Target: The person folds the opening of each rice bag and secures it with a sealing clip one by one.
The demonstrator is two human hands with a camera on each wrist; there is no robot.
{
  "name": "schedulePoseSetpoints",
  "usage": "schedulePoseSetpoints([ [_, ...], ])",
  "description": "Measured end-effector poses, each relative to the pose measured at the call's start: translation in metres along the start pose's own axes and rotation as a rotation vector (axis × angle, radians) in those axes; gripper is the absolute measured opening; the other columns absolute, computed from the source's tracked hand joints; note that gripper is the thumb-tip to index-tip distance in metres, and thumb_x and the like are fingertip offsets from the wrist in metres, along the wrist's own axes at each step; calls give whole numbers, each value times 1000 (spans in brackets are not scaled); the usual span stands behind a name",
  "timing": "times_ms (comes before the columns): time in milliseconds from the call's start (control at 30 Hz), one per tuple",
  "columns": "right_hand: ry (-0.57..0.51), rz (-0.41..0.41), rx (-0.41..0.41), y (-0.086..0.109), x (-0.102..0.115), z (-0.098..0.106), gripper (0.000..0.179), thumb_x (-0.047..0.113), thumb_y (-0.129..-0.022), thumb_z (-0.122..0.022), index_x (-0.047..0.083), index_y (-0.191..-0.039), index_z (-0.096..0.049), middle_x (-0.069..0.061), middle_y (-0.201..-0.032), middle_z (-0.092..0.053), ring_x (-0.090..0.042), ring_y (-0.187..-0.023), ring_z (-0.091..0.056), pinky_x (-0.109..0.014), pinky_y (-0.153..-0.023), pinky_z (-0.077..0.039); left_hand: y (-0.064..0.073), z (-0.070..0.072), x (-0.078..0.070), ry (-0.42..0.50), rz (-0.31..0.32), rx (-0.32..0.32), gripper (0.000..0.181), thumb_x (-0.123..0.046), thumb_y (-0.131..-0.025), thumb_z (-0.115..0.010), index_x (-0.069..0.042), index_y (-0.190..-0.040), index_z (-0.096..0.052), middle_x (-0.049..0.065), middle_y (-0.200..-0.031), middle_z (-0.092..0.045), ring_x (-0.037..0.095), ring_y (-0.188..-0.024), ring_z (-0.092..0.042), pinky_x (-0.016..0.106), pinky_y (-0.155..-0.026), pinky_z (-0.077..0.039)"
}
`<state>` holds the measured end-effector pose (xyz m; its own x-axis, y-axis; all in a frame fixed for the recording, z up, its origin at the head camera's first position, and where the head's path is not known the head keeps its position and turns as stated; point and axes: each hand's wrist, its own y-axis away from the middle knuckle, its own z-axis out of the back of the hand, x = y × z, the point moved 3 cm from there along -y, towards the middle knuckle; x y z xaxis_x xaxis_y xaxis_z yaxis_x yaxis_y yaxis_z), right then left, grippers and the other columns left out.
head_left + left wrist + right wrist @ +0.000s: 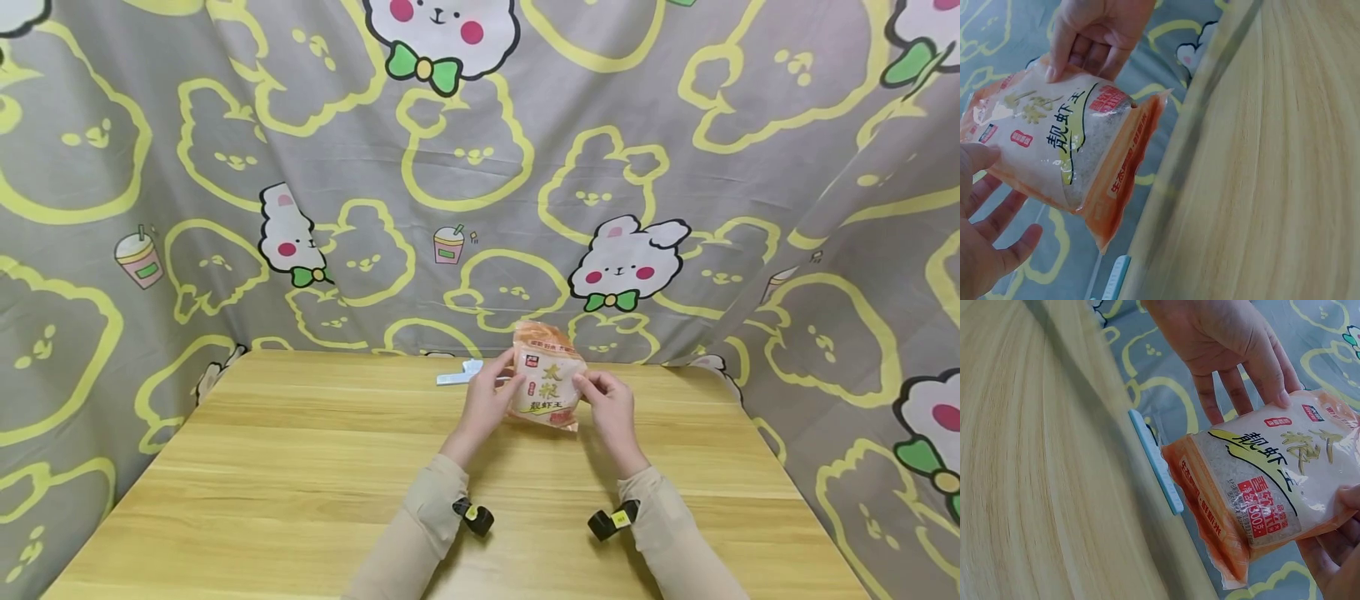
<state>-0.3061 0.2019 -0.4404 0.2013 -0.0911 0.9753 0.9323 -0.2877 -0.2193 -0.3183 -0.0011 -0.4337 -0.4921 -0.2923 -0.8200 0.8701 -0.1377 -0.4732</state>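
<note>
Rice packet (550, 387) is hovering near the worktop (315, 450)'s far edge, left hand (487, 397) and right hand (611, 406) pinching opposite sides; I'm guessing it's handling slick, yielding, light, its plump middle offering surest hold.

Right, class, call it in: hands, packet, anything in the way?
Left hand and right hand pinching packet at opposite sides. Packet held up, printed side showing. Light-blue clip near far edge of table, apparently not blocking.
</note>
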Motion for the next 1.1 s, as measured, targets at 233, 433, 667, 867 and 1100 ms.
schedulePoseSetpoints([
  [233,15,9,24,4,5,-5,23,7,-88,-70,-14,-94,-65,15,-69,-62,0,-68,-61,-17,-68,-56,6,8,1,-16,17,-7,49,-16,-93,-65,-14,-140,-52,11,-123,-66,25,-103,-66,38,-89,-56],
  [433,12,6,51,9,4,-10,21,8,-90,-69,-12,-93,-65,12,-72,-63,-1,-70,-61,-19,-72,-57,12,15,0,-15,-3,-26,48,-16,-93,-64,-12,-139,-53,11,-121,-66,24,-102,-66,38,-88,-56],
  [667,4,19,69,14,4,-17,20,10,-90,-69,-10,-91,-65,13,-74,-64,-1,-72,-62,-19,-72,-56,18,24,0,-27,-50,-50,47,-17,-93,-65,-12,-138,-53,11,-119,-66,25,-100,-67,41,-87,-56],
  [867,-25,21,77,18,6,-21,12,5,-88,-70,-5,-83,-65,0,-79,-68,-2,-72,-63,-20,-70,-57,22,31,-2,-43,-66,-51,48,-15,-93,-65,-9,-138,-53,13,-119,-66,25,-100,-67,39,-88,-57],
  [1100,-47,16,93,23,10,-26,12,5,-88,-70,-5,-83,-66,-3,-82,-69,-2,-72,-62,-19,-70,-56,26,39,-5,-34,-87,-71,46,-11,-92,-65,-6,-137,-54,17,-120,-66,30,-99,-67,48,-88,-56],
])
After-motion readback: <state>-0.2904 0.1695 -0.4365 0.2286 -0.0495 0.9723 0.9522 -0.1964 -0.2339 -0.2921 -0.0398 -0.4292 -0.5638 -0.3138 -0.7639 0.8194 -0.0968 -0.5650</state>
